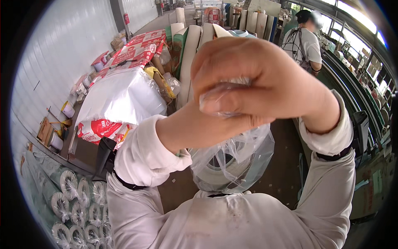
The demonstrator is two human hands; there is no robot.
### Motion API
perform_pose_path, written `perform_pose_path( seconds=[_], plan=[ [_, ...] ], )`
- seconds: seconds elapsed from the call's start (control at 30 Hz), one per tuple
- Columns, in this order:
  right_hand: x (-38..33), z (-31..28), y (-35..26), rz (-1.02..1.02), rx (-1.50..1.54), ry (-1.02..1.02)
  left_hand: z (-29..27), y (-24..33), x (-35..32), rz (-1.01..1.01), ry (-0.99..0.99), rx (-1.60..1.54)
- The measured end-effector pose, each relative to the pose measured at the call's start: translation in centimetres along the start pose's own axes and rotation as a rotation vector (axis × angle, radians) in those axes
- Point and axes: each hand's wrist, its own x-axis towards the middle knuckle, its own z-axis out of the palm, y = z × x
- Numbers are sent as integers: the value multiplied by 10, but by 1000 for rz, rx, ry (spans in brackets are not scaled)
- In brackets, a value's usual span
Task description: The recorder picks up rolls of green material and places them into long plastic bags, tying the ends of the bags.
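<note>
My right hand (244, 76) is raised close in front of the head view, its fingers curled tightly around bunched clear plastic. That plastic appears to be the gathered top of a clear plastic bag (261, 151). Inside the bag, a thick pale roll (206, 176) with a dark round core hangs or stands in front of my body; its support is hidden. My left forearm crosses behind the right hand, and my left hand (248, 123) is mostly covered by it, fingers out of sight. Both hands are slightly blurred.
Several bagged rolls (68, 184) are stacked at lower left. A large pile under white sheeting (124, 93) and red-and-white wrapping (141, 45) lies at left. Upright pale rolls (192, 45) stand ahead. A person (306, 43) is by a long machine (344, 74) at right.
</note>
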Motion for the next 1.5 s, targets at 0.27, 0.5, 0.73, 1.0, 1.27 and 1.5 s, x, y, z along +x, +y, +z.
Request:
perform_pose_path(
  seconds=[0.27, 0.5, 0.73, 1.0, 1.27, 1.5],
  plan=[
    [-43, -7, 36, 325, 690, 335, -19, 0, 5, -567, 58, -579],
    [-37, 54, 23, -254, -244, 499, -6, -9, -15, -366, 429, -797],
    [-50, 83, 50, 186, -72, 687, -10, -18, -20, -293, 333, -199],
    [-42, 107, 76, 287, 120, 881, -9, -64, -29, -67, 630, 579],
    [-38, 132, 54, 29, 338, 622, -17, -55, -37, -198, 687, 427],
    [-35, 125, 62, 278, 788, 993, -19, -50, -25, 47, 376, 1043]
  ],
)
